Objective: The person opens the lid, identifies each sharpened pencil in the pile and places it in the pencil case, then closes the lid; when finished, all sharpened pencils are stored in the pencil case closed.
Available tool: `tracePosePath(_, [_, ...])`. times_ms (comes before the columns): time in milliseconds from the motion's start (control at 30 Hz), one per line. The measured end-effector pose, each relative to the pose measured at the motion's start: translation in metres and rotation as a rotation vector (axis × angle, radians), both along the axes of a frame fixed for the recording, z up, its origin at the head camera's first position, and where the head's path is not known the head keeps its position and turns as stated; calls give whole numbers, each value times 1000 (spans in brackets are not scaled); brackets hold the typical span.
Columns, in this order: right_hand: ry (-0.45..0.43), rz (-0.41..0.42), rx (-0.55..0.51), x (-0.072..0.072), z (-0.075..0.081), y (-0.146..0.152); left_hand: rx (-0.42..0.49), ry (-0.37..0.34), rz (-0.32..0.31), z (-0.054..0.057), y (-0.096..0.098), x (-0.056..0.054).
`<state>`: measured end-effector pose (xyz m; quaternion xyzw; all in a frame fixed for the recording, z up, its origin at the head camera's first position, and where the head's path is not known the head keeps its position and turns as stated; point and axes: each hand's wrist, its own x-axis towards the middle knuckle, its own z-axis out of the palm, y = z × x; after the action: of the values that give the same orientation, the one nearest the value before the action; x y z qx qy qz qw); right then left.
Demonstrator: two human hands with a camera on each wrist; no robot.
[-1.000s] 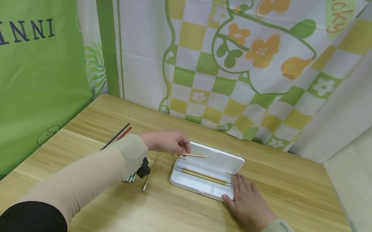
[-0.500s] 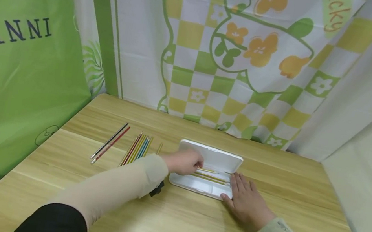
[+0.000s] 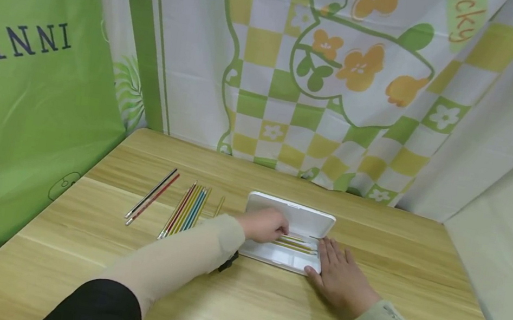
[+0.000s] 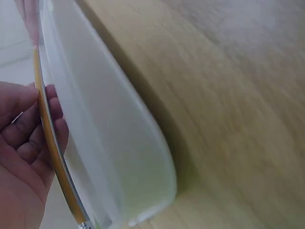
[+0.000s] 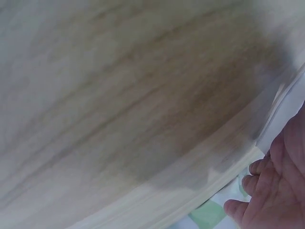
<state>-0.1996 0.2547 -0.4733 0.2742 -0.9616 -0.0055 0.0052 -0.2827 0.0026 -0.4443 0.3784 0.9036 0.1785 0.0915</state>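
Two hands are working at a white pencil case (image 3: 267, 258) on the wooden table (image 3: 263, 319), its lid (image 3: 309, 219) standing raised along the back. With our left hand (image 3: 266, 224) we are reaching over the case from its left, and we are pinching a yellow pencil (image 4: 50, 129) between thumb and curled fingers. We are holding this pencil roughly along the length of the case, near the lid side, its free end pointing right; we are not managing to tell whether it is touching the bottom. Two more yellow pencils (image 3: 296, 246) are lying inside the case, just in front of it. Our right hand (image 3: 343, 276) is resting against the right end of the case, its fingers lying extended and its thumb spreading toward the front corner. Left of the case, a lone yellow pencil (image 3: 220, 206) is lying partly behind our beige left sleeve (image 3: 172, 268). Beyond it, a row of red, yellow and blue pencils (image 3: 186, 211) is lying side by side, and farther left a black pencil (image 3: 150, 193) and a red pencil (image 3: 153, 198) are lying nearly parallel. Behind the table, a checked, flowered curtain (image 3: 262, 46) is hanging.
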Motion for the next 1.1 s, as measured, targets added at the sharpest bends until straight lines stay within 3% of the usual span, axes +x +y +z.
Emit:
tracePosePath(200, [-36,4,-40,3,7,-3,37,-75,-33,-4,5,-6])
tracePosePath(300, [-32,0,-22,2,6,-3,65,-70,-39,-6,6,-9])
tracePosePath(400, [-27,-6,9,1,3,-3,71,-35,-39,-5,7,-9])
tracePosePath(700, [-14,-4,18,0,0,0,-34,105,-70,-6,11,-1])
tracePosePath(833, [-46,-14,22,2,5,-3,-38,124,-71,-6,11,1])
tracePosePath(1100, [-44,-20,16,3,1,0,-52,171,-62,-6,11,5])
